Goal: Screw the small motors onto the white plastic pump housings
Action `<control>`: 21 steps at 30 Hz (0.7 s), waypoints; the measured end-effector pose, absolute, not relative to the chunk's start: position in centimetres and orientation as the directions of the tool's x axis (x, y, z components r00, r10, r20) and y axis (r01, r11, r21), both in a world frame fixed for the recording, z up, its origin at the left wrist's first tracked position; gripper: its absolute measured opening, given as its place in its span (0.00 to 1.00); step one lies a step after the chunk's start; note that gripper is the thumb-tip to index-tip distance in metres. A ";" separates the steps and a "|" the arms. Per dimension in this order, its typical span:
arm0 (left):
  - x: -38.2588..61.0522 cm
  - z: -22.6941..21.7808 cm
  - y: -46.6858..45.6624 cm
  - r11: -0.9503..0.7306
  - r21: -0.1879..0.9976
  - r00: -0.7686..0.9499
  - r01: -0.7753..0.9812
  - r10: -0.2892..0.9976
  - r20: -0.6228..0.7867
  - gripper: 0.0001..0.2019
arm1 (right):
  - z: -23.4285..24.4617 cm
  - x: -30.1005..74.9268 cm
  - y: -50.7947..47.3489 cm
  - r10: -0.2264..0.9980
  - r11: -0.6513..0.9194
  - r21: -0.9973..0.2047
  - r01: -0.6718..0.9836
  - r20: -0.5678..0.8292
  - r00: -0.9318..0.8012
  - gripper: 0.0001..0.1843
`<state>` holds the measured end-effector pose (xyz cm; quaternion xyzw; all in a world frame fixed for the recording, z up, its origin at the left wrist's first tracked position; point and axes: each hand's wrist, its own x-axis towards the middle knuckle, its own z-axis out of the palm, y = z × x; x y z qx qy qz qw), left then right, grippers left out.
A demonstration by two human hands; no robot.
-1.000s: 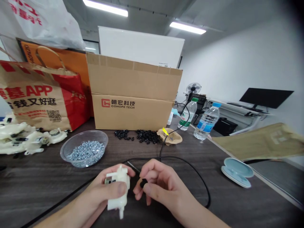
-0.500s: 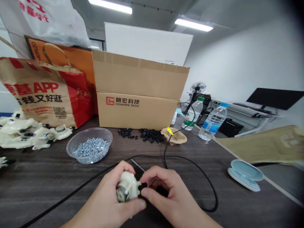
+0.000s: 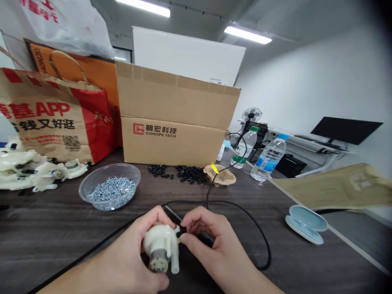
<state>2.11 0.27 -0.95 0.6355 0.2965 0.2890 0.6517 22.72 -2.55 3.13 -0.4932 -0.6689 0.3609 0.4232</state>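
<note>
My left hand (image 3: 131, 253) is wrapped round a cream plastic pump housing (image 3: 157, 239) with a small silver motor (image 3: 159, 259) set in it and a short spout pointing down. At the housing's right side, the thumb and fingers of my right hand (image 3: 211, 241) pinch a small black part (image 3: 181, 232) against a cream tab. Whether that part is seated on the tab, I cannot tell. Behind my hands, the metal shaft of a tool (image 3: 172, 213) shows; its other end is hidden by my right hand.
A clear bowl of screws (image 3: 110, 188) stands left, near a heap of similar cream housings (image 3: 27, 169). Small black parts (image 3: 191, 174) lie before a cardboard box (image 3: 177, 139). A black cable (image 3: 245, 206) loops across the table. Water bottles (image 3: 269, 159) and an open pale-blue case (image 3: 306, 224) are right.
My left hand has turned the housing, so its motor and spout now face down toward me. The right hand still pinches the black part. The view has shifted slightly.
</note>
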 end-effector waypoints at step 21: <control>2.7 1.0 0.1 -0.307 0.951 0.662 0.025 0.718 0.214 0.30 | 4.3 24.0 -2.3 0.863 0.503 -0.682 0.531 0.355 -0.360 0.04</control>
